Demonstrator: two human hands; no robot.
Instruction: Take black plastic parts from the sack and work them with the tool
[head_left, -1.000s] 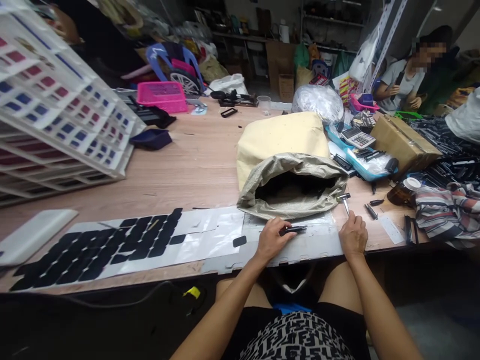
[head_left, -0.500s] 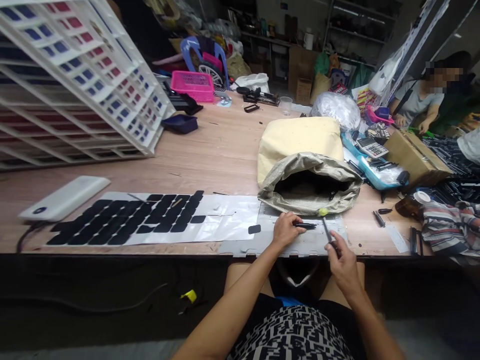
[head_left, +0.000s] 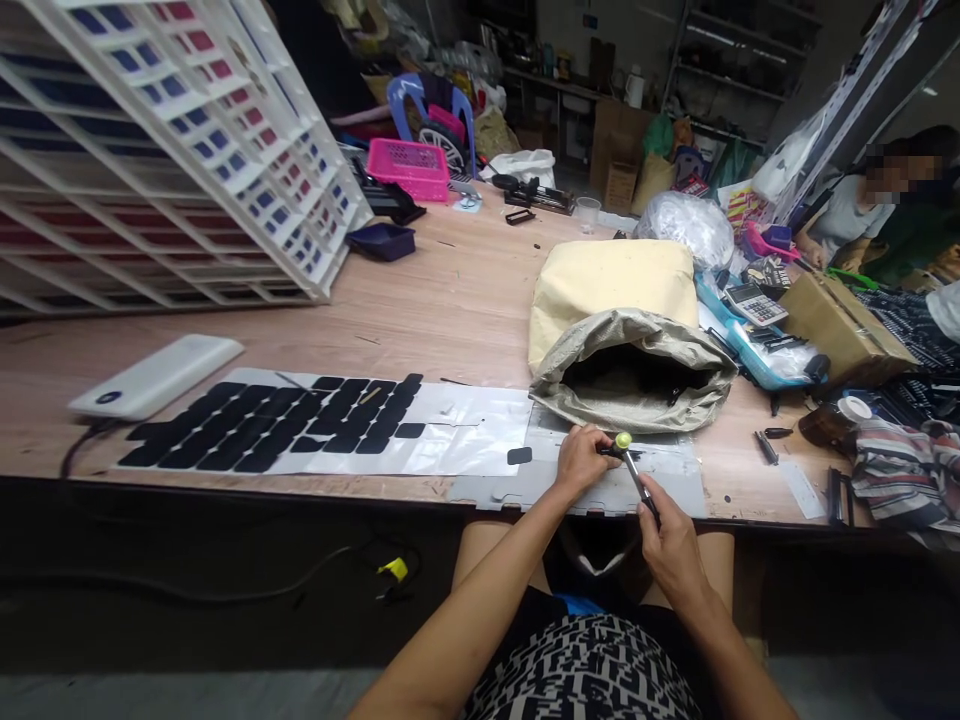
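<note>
My right hand [head_left: 669,530] is closed around the dark grip of a small hammer [head_left: 639,480] with a metal shaft and a round yellow-green head. The hammer head is at a slim black part [head_left: 609,453], whose exact kind I cannot make out; whether they touch is unclear. My left hand [head_left: 582,458] pinches that part at its left end, low over a grey board [head_left: 540,488] at the table's front edge. Just behind both hands lies a cream sack [head_left: 611,280], its dark mouth facing me. White sheets [head_left: 472,440] with rows of black rounded pieces [head_left: 247,420] lie to the left.
On the left stand a white plastic crate [head_left: 300,215] and a white power bank [head_left: 157,375] with a cable. A blue tray [head_left: 780,368], a cardboard box [head_left: 844,325] and a brown jar [head_left: 829,420] crowd the right side. A person [head_left: 847,225] sits at the far right.
My right hand has moved slightly left, bringing the hammer head from near the sack's rim down to the black part. My left hand stays in place on the part. The view has shifted a little.
</note>
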